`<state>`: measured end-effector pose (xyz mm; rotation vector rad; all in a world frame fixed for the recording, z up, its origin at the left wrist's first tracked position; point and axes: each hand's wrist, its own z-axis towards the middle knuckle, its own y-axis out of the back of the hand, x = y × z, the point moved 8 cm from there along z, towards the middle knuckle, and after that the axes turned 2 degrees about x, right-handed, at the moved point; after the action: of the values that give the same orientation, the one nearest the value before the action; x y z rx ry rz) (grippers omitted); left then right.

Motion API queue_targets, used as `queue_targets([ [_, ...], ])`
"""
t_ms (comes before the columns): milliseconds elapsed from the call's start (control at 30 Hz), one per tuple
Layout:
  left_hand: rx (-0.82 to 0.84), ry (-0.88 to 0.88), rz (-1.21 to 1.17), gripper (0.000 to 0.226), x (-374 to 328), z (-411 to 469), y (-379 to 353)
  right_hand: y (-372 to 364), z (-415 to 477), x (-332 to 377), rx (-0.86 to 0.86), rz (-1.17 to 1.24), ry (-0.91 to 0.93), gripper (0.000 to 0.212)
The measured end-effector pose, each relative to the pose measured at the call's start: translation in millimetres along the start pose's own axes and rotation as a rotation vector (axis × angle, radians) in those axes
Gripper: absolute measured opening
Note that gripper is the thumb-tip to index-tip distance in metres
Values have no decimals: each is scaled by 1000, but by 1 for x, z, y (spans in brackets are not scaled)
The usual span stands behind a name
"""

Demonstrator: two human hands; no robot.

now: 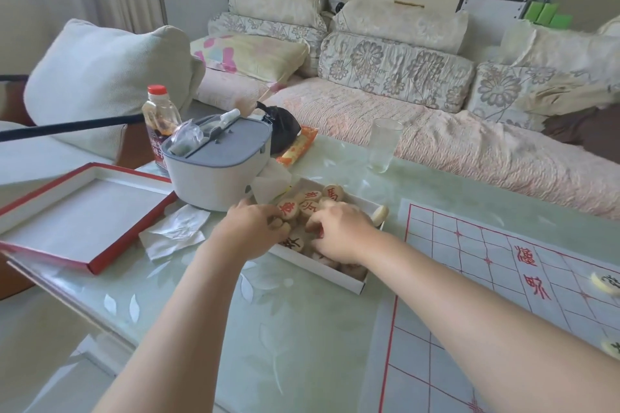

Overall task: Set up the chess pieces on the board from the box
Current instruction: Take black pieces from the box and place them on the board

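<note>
Lid (80,211) lies left of the box (322,270). Left hand (255,228) reaches into the box's left side, fingers curled among the chess pieces (307,206); whether it grips one I cannot tell. Right hand (339,231) digs into the box's middle, its fingertips hidden and its grasp unclear. Board (469,278) lies right of the box. Best to pinch one disc per hand by its rim and lift it clear of the box wall.

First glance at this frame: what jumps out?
The left hand and right hand reach into the shallow white cardboard box of round wooden chess pieces at frame centre. Right of it lies the white paper board with red grid lines, two pale round pieces at its right edge.
</note>
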<state>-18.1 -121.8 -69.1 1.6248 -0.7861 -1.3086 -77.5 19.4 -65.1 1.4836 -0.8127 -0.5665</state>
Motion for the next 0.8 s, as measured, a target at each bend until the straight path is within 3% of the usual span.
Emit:
queue_targets([
  [100, -71, 11, -28, 28, -1, 3, 8, 6, -1, 10, -38, 23, 65, 37],
  [333, -111, -1, -23, 28, 4, 5, 12, 3, 6, 41, 74, -1, 165, 36],
  [600, -71, -50, -66, 21, 1, 1, 17, 15, 0, 11, 15, 207, 81, 37],
  [800, -30, -87, -103, 40, -12, 2, 17, 36, -5, -13, -139, 344, 43, 39],
])
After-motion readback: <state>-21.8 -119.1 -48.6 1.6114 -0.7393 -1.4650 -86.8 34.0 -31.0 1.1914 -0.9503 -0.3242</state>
